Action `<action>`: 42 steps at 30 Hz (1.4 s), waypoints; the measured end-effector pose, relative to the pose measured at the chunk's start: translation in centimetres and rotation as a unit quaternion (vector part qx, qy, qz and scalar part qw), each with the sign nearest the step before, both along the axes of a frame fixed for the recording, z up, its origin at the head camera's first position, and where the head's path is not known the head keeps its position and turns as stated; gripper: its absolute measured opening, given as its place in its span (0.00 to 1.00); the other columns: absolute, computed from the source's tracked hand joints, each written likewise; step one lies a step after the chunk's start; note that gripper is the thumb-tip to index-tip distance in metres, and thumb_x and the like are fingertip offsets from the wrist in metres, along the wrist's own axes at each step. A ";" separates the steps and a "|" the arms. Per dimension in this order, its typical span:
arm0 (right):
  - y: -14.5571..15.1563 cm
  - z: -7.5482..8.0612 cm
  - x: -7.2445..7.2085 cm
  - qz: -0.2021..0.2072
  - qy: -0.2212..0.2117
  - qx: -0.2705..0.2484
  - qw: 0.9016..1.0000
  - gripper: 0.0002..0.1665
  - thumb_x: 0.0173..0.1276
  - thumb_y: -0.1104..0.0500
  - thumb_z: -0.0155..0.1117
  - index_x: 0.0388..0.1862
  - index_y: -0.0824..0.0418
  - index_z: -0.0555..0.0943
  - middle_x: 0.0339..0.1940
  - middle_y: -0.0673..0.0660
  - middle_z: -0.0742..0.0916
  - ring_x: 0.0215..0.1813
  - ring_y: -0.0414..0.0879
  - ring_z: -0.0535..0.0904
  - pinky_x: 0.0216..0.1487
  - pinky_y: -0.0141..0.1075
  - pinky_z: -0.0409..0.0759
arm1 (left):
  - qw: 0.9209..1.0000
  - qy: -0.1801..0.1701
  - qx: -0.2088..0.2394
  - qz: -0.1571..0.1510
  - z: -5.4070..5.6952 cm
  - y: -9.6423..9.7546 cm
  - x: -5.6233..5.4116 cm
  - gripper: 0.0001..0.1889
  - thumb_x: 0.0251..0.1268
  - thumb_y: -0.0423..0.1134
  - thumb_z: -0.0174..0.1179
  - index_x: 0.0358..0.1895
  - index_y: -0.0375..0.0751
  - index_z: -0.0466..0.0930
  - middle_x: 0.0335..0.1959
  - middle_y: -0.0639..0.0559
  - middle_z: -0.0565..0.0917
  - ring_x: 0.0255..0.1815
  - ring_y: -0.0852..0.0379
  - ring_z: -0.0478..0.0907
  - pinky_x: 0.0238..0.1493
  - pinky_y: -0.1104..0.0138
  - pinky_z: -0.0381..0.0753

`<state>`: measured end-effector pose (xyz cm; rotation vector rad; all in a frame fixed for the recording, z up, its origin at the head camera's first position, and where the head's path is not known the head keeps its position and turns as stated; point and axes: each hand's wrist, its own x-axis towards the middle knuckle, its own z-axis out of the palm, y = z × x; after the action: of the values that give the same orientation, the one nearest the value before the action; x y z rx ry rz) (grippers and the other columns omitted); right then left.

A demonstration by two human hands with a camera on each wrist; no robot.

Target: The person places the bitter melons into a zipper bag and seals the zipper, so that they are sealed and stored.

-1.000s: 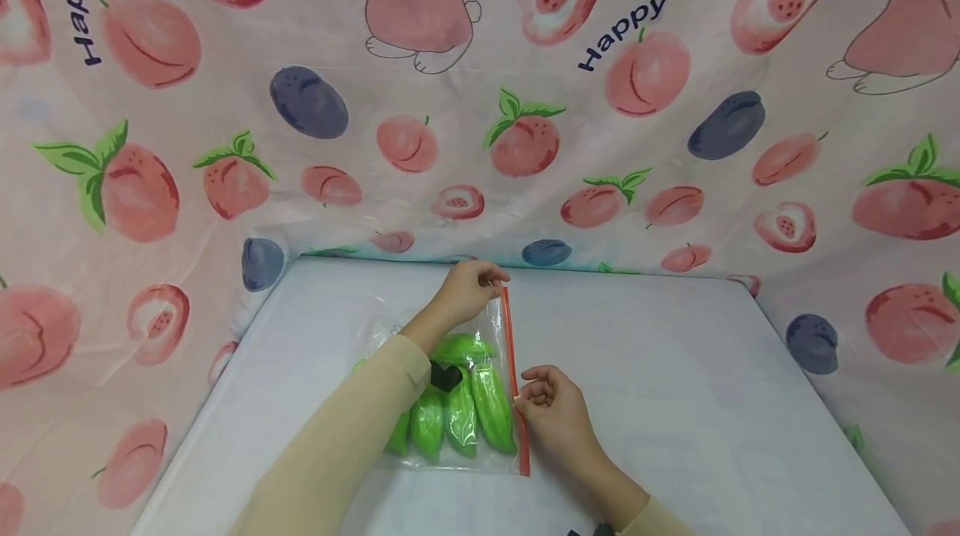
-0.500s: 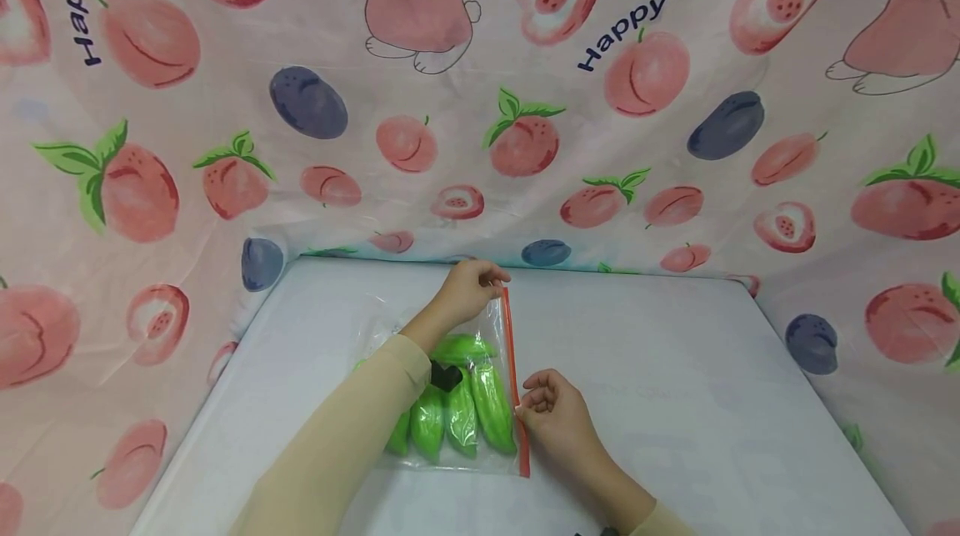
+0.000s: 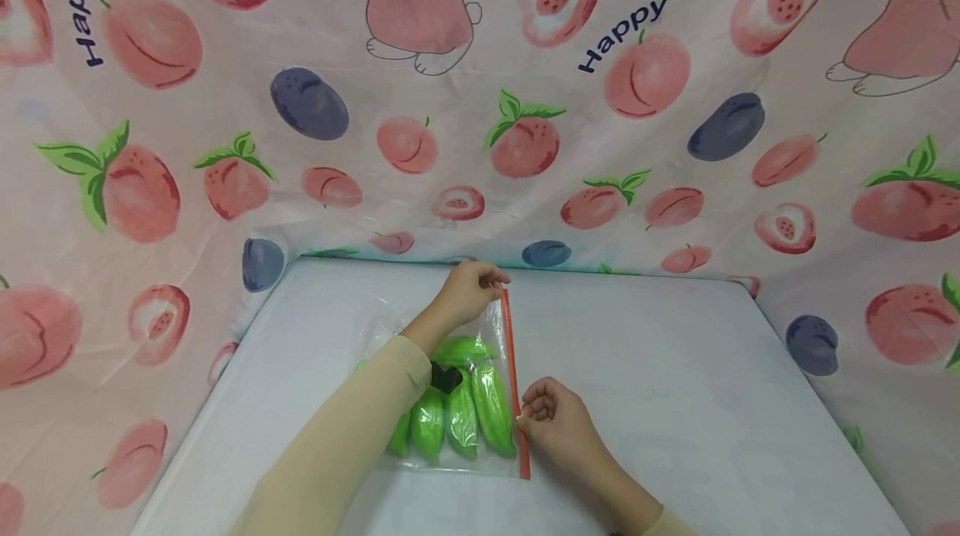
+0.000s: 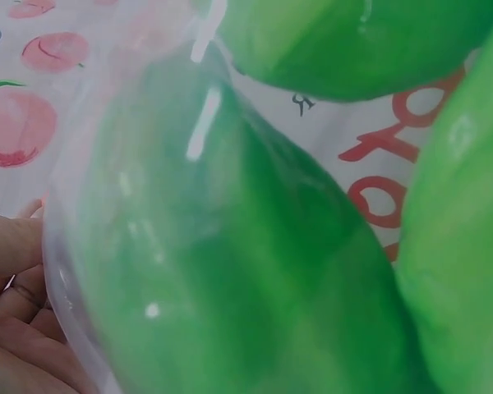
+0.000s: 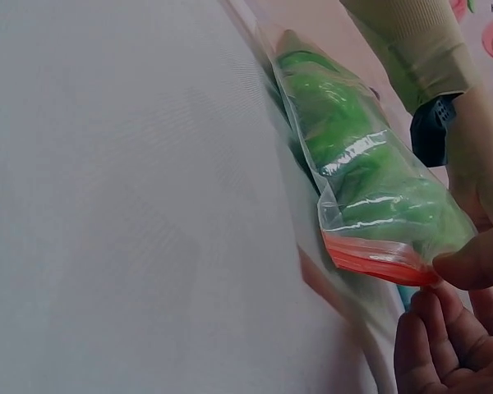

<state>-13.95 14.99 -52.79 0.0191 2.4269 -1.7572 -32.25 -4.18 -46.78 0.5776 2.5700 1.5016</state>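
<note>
A clear zip bag [image 3: 491,318] lies on the white table, its red zip strip [image 3: 511,353] along the right side. Several long, ridged green pieces [image 3: 492,411], shaped like green bananas, fill it. My left hand [image 3: 465,290] reaches over the bag and pinches the far end of the zip edge. In the left wrist view, green pieces under plastic fill most of the frame, with part of my left hand [image 4: 16,312] at the left. My right hand [image 3: 562,423] pinches the red strip low down, near a small pale spot. The right wrist view shows the thumb [image 5: 472,261] on the strip.
A white cloth-covered table [image 3: 675,386] extends right of the bag. Behind and at both sides hangs a pink curtain [image 3: 465,127] printed with peaches. A dark band [image 5: 431,130] circles the left wrist.
My right hand has slid along the red strip toward the bag's near end. The left hand keeps its hold at the far end, and the bag has hardly moved.
</note>
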 end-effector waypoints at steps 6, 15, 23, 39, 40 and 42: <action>0.1 0.0 0.0 0.008 -0.004 -0.001 1.000 0.16 0.60 0.73 0.74 0.45 0.67 0.79 0.35 0.58 0.85 0.38 0.46 0.80 0.38 0.29 0.83 | 1.000 -0.002 -0.001 0.004 0.0 -0.2 0.0 0.10 0.77 0.33 0.65 0.54 0.46 0.90 0.45 0.51 0.86 0.48 0.54 0.81 0.49 0.62 0.84; 0.3 -0.3 0.0 0.012 -0.016 0.000 1.000 0.18 0.61 0.73 0.75 0.48 0.67 0.80 0.35 0.57 0.85 0.37 0.47 0.80 0.37 0.29 0.83 | 1.000 -0.008 -0.002 0.010 0.4 -0.4 0.2 0.10 0.78 0.33 0.65 0.54 0.46 0.90 0.46 0.51 0.85 0.49 0.53 0.81 0.49 0.62 0.84; 0.4 -0.5 0.0 0.024 -0.018 0.004 1.000 0.19 0.61 0.73 0.74 0.50 0.69 0.80 0.34 0.56 0.85 0.37 0.45 0.80 0.37 0.29 0.81 | 1.000 -0.006 -0.003 0.017 0.3 -0.6 0.0 0.10 0.78 0.32 0.64 0.54 0.47 0.90 0.45 0.51 0.86 0.49 0.53 0.81 0.49 0.62 0.84; 0.6 -0.5 0.0 0.049 -0.017 0.009 0.999 0.22 0.61 0.72 0.75 0.53 0.67 0.79 0.32 0.56 0.86 0.34 0.44 0.81 0.34 0.29 0.81 | 0.999 -0.014 -0.005 0.036 0.0 -1.0 -0.4 0.09 0.78 0.33 0.65 0.54 0.47 0.90 0.45 0.52 0.86 0.49 0.53 0.81 0.46 0.64 0.82; 0.6 -0.5 0.0 0.050 -0.018 0.008 0.999 0.22 0.61 0.72 0.74 0.54 0.67 0.79 0.32 0.56 0.86 0.34 0.44 0.81 0.34 0.29 0.80 | 0.999 -0.014 -0.005 0.037 0.0 -1.1 -0.5 0.09 0.78 0.33 0.65 0.54 0.47 0.90 0.45 0.52 0.86 0.49 0.53 0.81 0.46 0.64 0.82; 0.7 -0.4 0.1 0.054 -0.020 0.006 0.998 0.22 0.62 0.72 0.74 0.54 0.67 0.79 0.33 0.56 0.86 0.34 0.45 0.81 0.33 0.29 0.80 | 0.999 -0.013 -0.005 0.039 0.0 -1.1 -0.5 0.10 0.78 0.33 0.65 0.54 0.47 0.90 0.45 0.52 0.87 0.49 0.54 0.81 0.46 0.64 0.82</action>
<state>-13.89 15.66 -53.21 -0.0745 2.3632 -1.6801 -32.74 -5.30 -46.82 0.4589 2.6083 1.5074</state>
